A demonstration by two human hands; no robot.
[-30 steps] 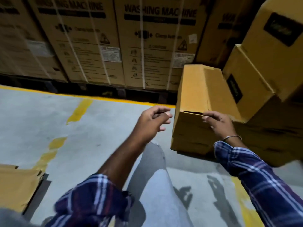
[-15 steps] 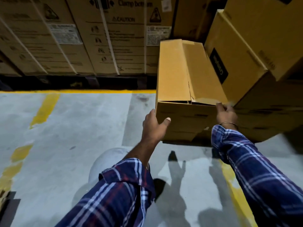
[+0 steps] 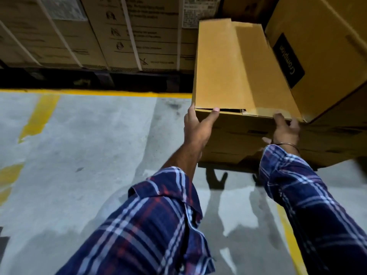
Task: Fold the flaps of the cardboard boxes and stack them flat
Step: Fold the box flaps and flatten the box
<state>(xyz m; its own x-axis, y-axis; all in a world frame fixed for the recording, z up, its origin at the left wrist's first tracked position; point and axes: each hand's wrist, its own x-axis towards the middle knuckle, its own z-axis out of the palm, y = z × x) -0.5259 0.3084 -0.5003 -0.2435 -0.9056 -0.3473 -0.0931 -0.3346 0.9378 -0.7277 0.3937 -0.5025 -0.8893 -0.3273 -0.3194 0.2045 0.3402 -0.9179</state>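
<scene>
A plain brown cardboard box [image 3: 228,68] stands at the upper middle right, its top flaps folded down with a dark gap at the near edge. My left hand [image 3: 195,128] grips its near left corner, thumb across the front edge and fingers round the side. My right hand [image 3: 286,130] holds the near right part of the box, fingertips at the top edge under the flap. Both sleeves are blue plaid.
More brown boxes [image 3: 321,48] with a black label lean against the right side of the box I hold. A row of large strapped cartons [image 3: 103,36] stands behind a yellow floor line [image 3: 95,92]. Grey concrete floor [image 3: 89,151] lies to the left.
My left hand has gone from the air to the box's near left corner and taken hold. My right hand has slid right along the near edge. The view has moved closer.
</scene>
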